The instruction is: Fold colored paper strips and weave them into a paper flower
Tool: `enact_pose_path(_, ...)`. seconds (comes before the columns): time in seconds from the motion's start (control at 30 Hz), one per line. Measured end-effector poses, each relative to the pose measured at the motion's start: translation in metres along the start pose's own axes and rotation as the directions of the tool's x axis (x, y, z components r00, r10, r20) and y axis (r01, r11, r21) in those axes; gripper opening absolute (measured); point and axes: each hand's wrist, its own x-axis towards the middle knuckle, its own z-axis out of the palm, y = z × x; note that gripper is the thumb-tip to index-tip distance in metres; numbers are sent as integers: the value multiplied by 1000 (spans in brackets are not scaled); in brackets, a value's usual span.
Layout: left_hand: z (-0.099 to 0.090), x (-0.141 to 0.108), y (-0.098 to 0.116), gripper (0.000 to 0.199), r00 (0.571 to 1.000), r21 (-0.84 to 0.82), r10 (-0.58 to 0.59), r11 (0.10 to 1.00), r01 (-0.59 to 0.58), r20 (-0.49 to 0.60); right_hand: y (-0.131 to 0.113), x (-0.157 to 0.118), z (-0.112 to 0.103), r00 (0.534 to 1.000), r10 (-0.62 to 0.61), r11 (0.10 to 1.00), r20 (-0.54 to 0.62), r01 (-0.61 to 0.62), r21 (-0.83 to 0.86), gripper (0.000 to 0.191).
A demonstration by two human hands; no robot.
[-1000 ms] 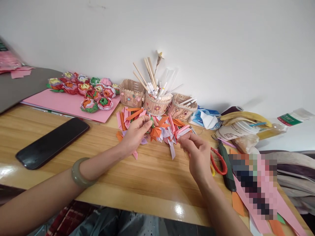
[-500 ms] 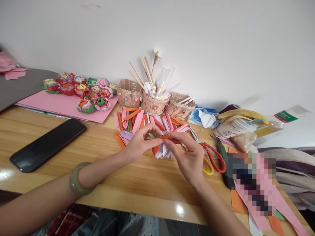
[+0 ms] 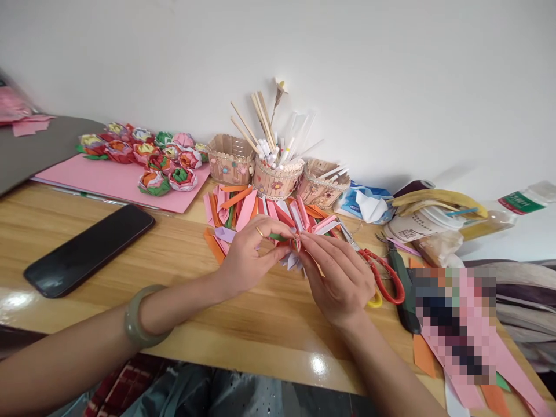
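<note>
My left hand and my right hand meet over the middle of the table, fingertips pinched together. Between them is a small bundle of folded paper pieces, with green, white and reddish parts showing; fingers hide most of it. Pale lilac folded paper shows just below the fingertips. Right behind my hands lies a pile of folded paper strips in pink, orange, red, white and green. Red-handled scissors lie beside my right hand, partly covered by it.
Paper flowers stand on pink sheets at the left, behind a black phone. Three decorated baskets line the wall, one with sticks and pens. At right are green-handled pliers, a cup, a bottle and pink paper strips.
My right hand has turned more back-up, with its fingers stretched alongside the folded paper. Green now shows at the pinch, where orange showed before. The view has shifted slightly.
</note>
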Motion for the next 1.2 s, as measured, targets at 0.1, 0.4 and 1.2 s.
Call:
enact_pose_path(0.1,0,0,0,12,1000,11,28,1000,-28,-11,-2,-1,1,999,36,999,-8,-36,-10,35)
enact_pose_path(0.4,0,0,2,15,976,101,217,971,-216,1,-6,-4,1,998,29,999,-51,-30,-23,37)
enact_pose_path(1.2,-2,0,6,11,971,98,225,971,-217,-81,0,4,2,931,306,778,197,-364,513,13)
